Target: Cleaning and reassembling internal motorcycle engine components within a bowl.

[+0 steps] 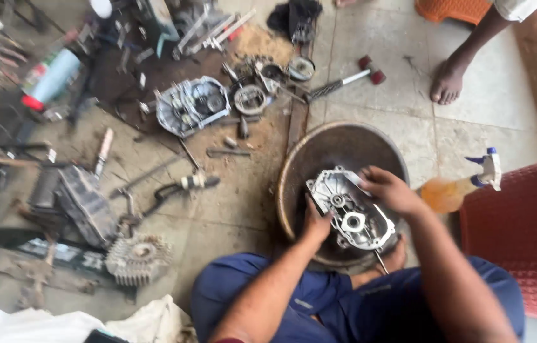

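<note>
A silver engine case cover (348, 209) lies tilted in a round dark metal basin (300, 159) on the floor in front of me. My left hand (315, 222) grips its near left edge. My right hand (388, 188) presses on its far right edge. Whether the right hand holds anything else is hidden.
An orange spray bottle (456, 187) stands right of the basin beside a red mat (523, 235). Another engine case half (189, 105), a hammer (345, 79) and several loose parts lie beyond. A finned cylinder (138, 257) lies at left. Another person's bare foot (448, 79) stands at upper right.
</note>
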